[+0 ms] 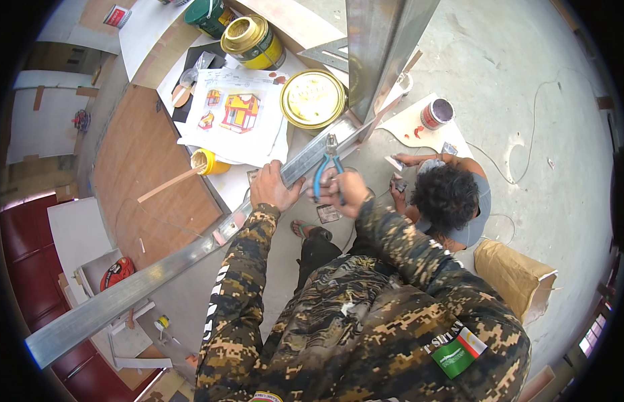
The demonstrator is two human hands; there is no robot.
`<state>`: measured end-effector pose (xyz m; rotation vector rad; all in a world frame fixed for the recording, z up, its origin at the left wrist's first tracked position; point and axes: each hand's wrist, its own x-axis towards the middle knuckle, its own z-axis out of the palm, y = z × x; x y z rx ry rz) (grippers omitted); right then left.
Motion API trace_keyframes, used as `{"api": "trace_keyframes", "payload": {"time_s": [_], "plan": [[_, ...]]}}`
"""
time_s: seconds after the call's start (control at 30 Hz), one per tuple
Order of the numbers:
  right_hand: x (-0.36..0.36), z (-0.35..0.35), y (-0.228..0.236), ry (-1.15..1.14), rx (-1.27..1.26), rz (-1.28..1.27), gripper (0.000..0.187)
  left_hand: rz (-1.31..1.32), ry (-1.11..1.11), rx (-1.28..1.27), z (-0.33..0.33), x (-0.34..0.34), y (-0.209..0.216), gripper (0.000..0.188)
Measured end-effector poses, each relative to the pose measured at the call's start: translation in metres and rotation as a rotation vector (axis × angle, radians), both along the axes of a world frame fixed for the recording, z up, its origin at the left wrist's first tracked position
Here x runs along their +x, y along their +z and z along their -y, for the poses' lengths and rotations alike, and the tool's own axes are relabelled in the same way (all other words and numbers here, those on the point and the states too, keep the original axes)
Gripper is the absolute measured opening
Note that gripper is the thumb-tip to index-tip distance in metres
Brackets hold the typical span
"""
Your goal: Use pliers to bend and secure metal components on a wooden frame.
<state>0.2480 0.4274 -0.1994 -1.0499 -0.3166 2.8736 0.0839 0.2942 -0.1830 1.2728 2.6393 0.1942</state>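
A long, silvery metal channel (138,287) runs from the lower left up toward the middle. My left hand (274,187) is closed over it, close to its upper end. My right hand (349,192) grips a pair of pliers (321,175) by the blue handles, just right of my left hand. The jaws point away from me and lie in front of the channel in the picture; whether they touch it I cannot tell. A second, wider metal channel (382,60) rises at the top, its lower end by the long one.
Paint cans, including a gold-lidded can (313,98), stand on a table with printed sheets (233,114). A yellow pot (209,162) holds a wooden stick. At right, a co-worker (453,194) crouches near a paint tin (437,114); a brown paper bag (513,275) sits behind them.
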Motion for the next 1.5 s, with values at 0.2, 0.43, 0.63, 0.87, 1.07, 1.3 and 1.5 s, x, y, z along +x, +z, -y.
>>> {"api": "trace_keyframes", "payload": {"time_s": [0.2, 0.43, 0.63, 0.87, 1.07, 1.3, 1.5], "plan": [[0.038, -0.16, -0.045, 0.788, 0.209, -0.155, 0.02, 0.015, -0.018, -0.036, -0.011, 0.002, 0.005, 0.058], [0.039, -0.041, -0.044, 0.183, -0.075, -0.269, 0.027, 0.025, -0.006, -0.034, -0.004, 0.002, 0.003, 0.059], [-0.01, 0.026, -0.032, -0.185, -0.08, -0.332, 0.018, 0.019, 0.004, -0.041, -0.003, 0.0, 0.0, 0.058], [-0.025, 0.037, -0.028, -0.288, -0.085, -0.263, 0.015, 0.027, -0.02, -0.02, -0.003, 0.0, 0.002, 0.057], [0.046, -0.085, -0.041, 0.385, -0.096, -0.233, 0.016, 0.027, 0.0, -0.015, 0.0, 0.0, 0.002, 0.059], [0.047, -0.101, -0.063, 0.572, 0.035, -0.316, 0.02, 0.018, -0.004, -0.016, -0.005, 0.0, 0.002, 0.061], [0.008, 0.007, -0.032, -0.025, -0.004, -0.311, 0.023, 0.022, -0.004, -0.01, -0.004, 0.002, 0.003, 0.06]]}}
